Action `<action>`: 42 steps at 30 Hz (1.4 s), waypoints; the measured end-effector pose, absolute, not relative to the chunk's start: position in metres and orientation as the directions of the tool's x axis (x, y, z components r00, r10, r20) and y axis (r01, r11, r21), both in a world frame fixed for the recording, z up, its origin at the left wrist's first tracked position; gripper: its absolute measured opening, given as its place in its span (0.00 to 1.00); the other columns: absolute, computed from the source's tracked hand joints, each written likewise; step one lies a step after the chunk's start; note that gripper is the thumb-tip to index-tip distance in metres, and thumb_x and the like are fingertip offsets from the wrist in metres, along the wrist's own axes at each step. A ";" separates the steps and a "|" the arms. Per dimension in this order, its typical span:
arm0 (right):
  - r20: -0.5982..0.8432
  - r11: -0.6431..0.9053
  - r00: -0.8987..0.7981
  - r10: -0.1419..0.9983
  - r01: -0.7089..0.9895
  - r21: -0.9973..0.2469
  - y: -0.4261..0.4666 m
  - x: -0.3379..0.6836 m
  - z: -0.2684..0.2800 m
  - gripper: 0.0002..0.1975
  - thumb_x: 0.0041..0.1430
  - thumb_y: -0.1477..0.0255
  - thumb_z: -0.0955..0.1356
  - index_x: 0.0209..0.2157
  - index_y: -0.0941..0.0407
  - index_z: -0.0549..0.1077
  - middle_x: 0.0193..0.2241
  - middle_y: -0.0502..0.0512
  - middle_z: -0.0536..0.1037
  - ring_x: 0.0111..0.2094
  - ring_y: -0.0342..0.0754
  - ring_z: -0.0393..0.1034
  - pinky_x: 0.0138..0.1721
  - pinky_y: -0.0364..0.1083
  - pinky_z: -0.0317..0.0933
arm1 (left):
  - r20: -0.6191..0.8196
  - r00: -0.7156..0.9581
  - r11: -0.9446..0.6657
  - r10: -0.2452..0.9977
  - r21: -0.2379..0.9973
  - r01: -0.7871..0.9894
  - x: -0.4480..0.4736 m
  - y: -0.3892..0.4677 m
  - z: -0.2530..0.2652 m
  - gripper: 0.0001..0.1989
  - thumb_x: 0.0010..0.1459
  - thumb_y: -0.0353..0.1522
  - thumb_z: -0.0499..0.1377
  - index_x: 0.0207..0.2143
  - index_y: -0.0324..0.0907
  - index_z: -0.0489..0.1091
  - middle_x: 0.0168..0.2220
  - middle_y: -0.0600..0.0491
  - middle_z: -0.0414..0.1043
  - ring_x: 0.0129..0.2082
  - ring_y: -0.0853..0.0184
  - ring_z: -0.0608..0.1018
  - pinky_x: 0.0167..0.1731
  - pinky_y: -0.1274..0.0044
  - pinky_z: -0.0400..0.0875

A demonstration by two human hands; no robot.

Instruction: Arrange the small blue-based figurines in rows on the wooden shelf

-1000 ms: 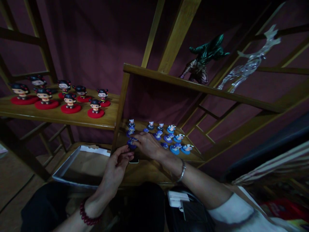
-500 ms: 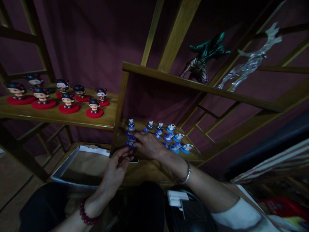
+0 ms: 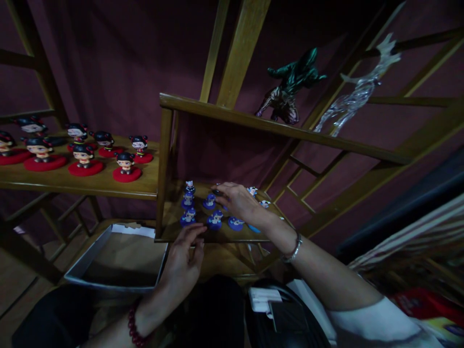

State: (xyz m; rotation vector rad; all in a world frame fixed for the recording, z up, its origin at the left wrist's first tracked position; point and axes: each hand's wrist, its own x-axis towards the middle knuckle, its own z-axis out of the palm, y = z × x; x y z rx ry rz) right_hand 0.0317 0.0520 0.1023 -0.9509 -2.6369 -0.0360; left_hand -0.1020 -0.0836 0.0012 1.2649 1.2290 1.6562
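Note:
My right hand [image 3: 237, 200] reaches over the lower shelf. Its thumb and fingers close on a small dark-based figurine [image 3: 216, 191] in the back row, mostly covered by the fingertips. Just in front of them stands a purple-blue figurine [image 3: 209, 201]. My left hand [image 3: 186, 256] is at the shelf's front edge with fingers loosely stretched and nothing in them. Its fingertips are close to a front-row purple figurine [image 3: 188, 217]. Farther right in that row are another purple figurine [image 3: 215, 220] and a reclining one [image 3: 236, 223]. My right hand hides several figurines behind it.
On the left shelf [image 3: 145, 188] stand several black-haired figurines [image 3: 125, 164] on red bases. An open shallow box [image 3: 116, 261] lies below it. Above, a green-and-bronze statuette [image 3: 290, 89] and a clear deer figure [image 3: 358, 94] stand on the upper shelf [image 3: 232, 116].
My right hand has moved right, from the left-end purple figurines to the back row. The left hand stays near the shelf edge, its fingers straighter. The view has shifted slightly right.

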 end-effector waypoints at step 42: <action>-0.128 0.791 -0.782 0.610 0.611 0.036 0.139 -0.044 0.109 0.10 0.58 0.77 0.64 0.38 0.57 0.76 0.33 0.54 0.77 0.29 0.40 0.65 0.28 0.39 0.50 | 0.793 0.182 -0.612 0.582 0.279 0.740 -0.122 -0.058 -0.016 0.18 0.56 0.19 0.49 0.45 0.38 0.70 0.45 0.46 0.76 0.47 0.67 0.77 0.47 0.77 0.73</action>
